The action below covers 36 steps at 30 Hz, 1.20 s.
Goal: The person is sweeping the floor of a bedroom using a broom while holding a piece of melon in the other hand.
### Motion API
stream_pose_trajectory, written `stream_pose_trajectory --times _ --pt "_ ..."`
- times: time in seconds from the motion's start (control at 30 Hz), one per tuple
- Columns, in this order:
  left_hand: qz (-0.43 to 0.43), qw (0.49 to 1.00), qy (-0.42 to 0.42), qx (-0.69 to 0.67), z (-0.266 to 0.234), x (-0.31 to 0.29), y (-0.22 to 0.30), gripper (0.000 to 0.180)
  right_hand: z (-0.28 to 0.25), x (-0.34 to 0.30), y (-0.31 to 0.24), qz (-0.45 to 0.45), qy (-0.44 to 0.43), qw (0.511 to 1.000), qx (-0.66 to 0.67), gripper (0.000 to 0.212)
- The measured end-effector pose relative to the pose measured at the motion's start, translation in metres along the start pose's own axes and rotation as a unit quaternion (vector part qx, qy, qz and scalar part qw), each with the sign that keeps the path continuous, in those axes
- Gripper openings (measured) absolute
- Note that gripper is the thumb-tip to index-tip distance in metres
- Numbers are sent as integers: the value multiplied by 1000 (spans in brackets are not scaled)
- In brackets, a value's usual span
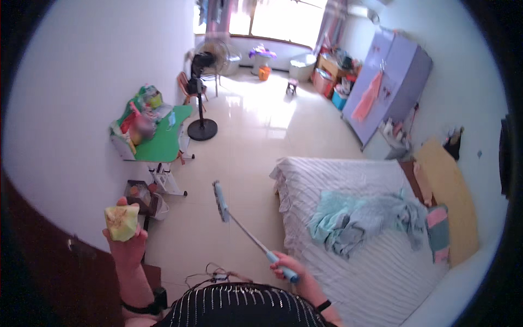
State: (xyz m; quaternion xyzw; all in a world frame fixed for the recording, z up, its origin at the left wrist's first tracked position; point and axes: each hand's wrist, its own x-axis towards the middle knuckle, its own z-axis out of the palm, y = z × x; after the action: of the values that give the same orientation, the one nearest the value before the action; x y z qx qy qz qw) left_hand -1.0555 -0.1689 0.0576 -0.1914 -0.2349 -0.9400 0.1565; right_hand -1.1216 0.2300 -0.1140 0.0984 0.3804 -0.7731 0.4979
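Note:
My left hand [128, 248] is raised near the wall on the left and grips a pale green, partly eaten piece of fruit [121, 222]. My right hand [291, 270] holds the light blue handle of a long-handled mop [239, 226]. Its thin metal pole runs up and left to a flat blue head [220, 201] hovering over the tiled floor [250, 141], just left of the bed [359, 229].
A bed with a striped sheet and a crumpled teal blanket [362, 218] fills the right. A small green desk [160, 139] piled with items stands at the left wall, a standing fan [202, 92] beyond it. A purple wardrobe [389, 82] and boxes line the far right.

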Motion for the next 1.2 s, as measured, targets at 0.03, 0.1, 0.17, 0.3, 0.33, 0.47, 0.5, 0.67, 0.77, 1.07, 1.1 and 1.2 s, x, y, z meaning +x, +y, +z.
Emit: stream_pose_trajectory --times 0.03,0.1,0.17,0.3,0.33,0.47,0.5,0.67,0.77,1.07,1.1,1.2 --pt "-28 1000 2 -5 -3 36 -10 75 -1 7 -22 -16 -7 1000 18 55" --pt "-68 997 -30 -17 -10 105 -37 73 -7 23 -67 -39 27 999 -22 61" --pt "-96 993 -58 -20 -26 167 -67 72 -24 42 -106 -65 18 997 -38 63" --pt "-105 991 -73 -36 -70 272 -137 74 -84 98 -193 -52 94 993 39 36" --pt "-94 993 -61 -26 -80 297 -155 77 -104 117 -222 -41 106 992 57 29" --pt "-85 996 -12 -8 -97 405 -214 78 -161 192 -349 -19 90 988 122 21" --pt "-78 997 -18 -22 -101 431 -222 77 -171 208 -381 2 111 985 133 20" --pt "-27 1000 2 -14 -139 532 -258 77 -212 273 -526 21 67 965 251 14" --pt "-16 1000 16 21 -172 604 -286 77 -242 317 -603 13 37 942 335 14" --pt "-88 995 -32 -32 -257 907 -412 77 -282 408 -816 -119 20 862 492 18" --pt "-128 991 -20 -23 -259 939 -427 75 -286 412 -839 -135 10 866 482 18" --pt "-177 980 -84 -31 -276 1020 -479 76 -300 432 -884 -186 46 870 454 18"
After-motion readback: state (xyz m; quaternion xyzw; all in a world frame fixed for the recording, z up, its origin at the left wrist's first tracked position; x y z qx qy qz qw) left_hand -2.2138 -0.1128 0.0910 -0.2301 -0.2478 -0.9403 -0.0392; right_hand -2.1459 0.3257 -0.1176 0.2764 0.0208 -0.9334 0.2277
